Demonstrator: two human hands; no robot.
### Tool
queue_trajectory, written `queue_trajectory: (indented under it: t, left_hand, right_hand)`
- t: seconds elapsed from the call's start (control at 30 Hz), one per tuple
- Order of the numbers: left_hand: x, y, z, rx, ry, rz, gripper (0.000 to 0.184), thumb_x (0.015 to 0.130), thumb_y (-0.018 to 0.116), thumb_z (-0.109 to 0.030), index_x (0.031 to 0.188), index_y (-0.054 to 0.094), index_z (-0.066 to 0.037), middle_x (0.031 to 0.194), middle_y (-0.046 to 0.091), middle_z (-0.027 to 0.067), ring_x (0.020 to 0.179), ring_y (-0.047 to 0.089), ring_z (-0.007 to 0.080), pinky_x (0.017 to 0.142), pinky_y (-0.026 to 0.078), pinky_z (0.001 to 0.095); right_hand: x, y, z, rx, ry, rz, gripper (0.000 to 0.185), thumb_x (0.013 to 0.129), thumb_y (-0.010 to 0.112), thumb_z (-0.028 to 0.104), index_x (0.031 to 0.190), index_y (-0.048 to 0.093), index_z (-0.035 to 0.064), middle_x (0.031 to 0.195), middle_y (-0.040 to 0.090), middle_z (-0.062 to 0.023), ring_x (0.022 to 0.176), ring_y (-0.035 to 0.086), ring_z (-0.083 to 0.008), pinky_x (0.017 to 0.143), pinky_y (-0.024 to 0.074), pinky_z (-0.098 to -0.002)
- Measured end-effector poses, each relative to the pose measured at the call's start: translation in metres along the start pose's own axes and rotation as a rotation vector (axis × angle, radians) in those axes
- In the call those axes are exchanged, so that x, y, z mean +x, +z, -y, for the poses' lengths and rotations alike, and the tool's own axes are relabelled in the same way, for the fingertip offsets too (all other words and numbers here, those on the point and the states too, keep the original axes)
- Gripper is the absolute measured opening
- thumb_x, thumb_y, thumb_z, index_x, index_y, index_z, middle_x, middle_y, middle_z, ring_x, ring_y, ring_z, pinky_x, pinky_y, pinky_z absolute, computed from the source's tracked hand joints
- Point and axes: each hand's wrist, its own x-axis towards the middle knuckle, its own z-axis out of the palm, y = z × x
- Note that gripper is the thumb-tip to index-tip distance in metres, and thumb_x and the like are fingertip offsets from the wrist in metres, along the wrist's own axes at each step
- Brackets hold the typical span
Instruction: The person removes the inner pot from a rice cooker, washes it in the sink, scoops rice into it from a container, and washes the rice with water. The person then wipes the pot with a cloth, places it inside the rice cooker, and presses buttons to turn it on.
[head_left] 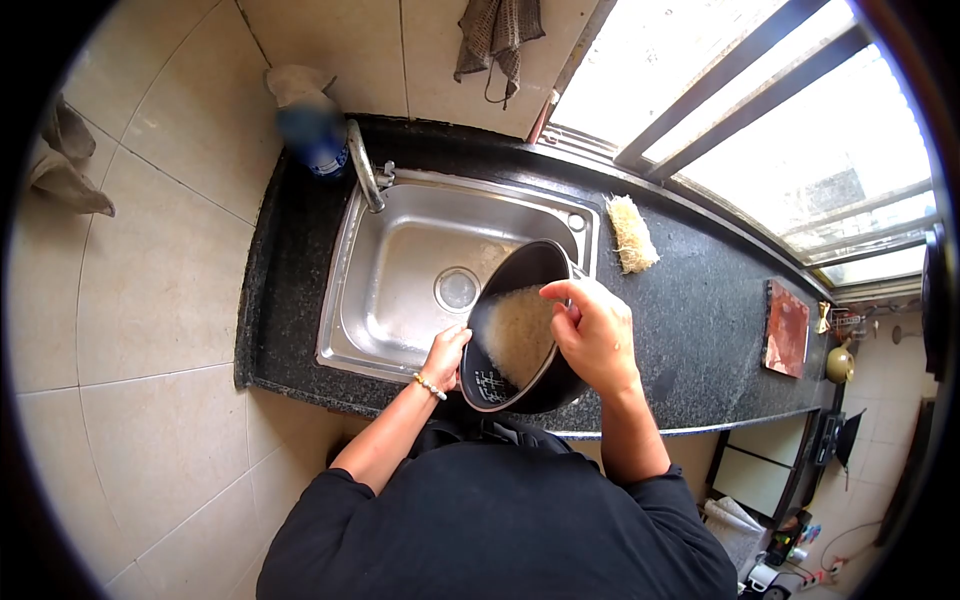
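Note:
A dark rice cooker inner pot [485,352] is tilted over the near right side of the steel sink [385,270], its mouth turned partly to the left. Wet pale rice [522,335] lies in it, and white level markings show on the inner wall. My left hand [447,358], with a beaded bracelet at the wrist, grips the pot's left rim. On the opposite side, my right hand [598,335] is closed over the right rim, its thumb and index finger curled at the edge. Some of the right fingers are hidden behind the hand.
A curved faucet [364,165] stands at the sink's left back corner, near a blue bottle [312,135]. On the black speckled counter [690,320] lie a pale fibrous scrubber [632,235] and, farther right, a reddish board [787,328]. A mesh cloth [498,40] hangs on the wall.

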Motion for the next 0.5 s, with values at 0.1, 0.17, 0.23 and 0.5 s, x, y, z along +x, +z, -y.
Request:
queue_trajectory:
  t: [0.1,0.17,0.23,0.5]
  left_hand:
    - [-0.0009,0.0006,-0.0013,-0.003,-0.006,0.002,0.026,0.090,0.034,-0.005,0.109,0.049,0.004,0.101,0.058,0.0130,0.089,0.059,0.0202,0.079,0.049,0.0311]
    - [-0.0022,0.0021,-0.0029,-0.012,-0.011,0.003,0.026,0.090,0.034,-0.005,0.109,0.049,0.004,0.101,0.058,0.0128,0.089,0.059,0.0201,0.079,0.049,0.0311]
    - [-0.0033,0.0031,-0.0041,-0.021,-0.013,-0.001,0.026,0.090,0.034,-0.005,0.109,0.049,0.004,0.101,0.058,0.0129,0.089,0.059,0.0201,0.079,0.049,0.0311]
    - [-0.0071,0.0032,-0.0052,-0.050,-0.029,0.001,0.026,0.089,0.035,-0.004,0.110,0.049,0.004,0.102,0.058,0.0128,0.091,0.058,0.0202,0.081,0.048,0.0312]
  right_hand:
    - [0.0008,-0.0004,0.0026,-0.011,0.004,0.009,0.019,0.065,0.055,-0.001,0.082,0.061,0.0072,0.063,0.051,-0.0058,0.050,0.047,-0.0157,0.052,0.0408,-0.0273]
    - [0.0010,0.0007,0.0027,-0.013,0.004,0.014,0.019,0.066,0.055,-0.001,0.082,0.061,0.0071,0.063,0.052,-0.0059,0.051,0.048,-0.0156,0.052,0.0411,-0.0271]
    - [0.0010,0.0015,0.0031,-0.014,0.003,0.017,0.019,0.066,0.055,-0.001,0.082,0.061,0.0069,0.064,0.052,-0.0059,0.051,0.048,-0.0155,0.052,0.0413,-0.0270]
    - [0.0006,0.0042,0.0044,-0.005,-0.012,0.022,0.018,0.067,0.055,-0.001,0.082,0.061,0.0070,0.065,0.053,-0.0059,0.051,0.049,-0.0156,0.052,0.0417,-0.0271]
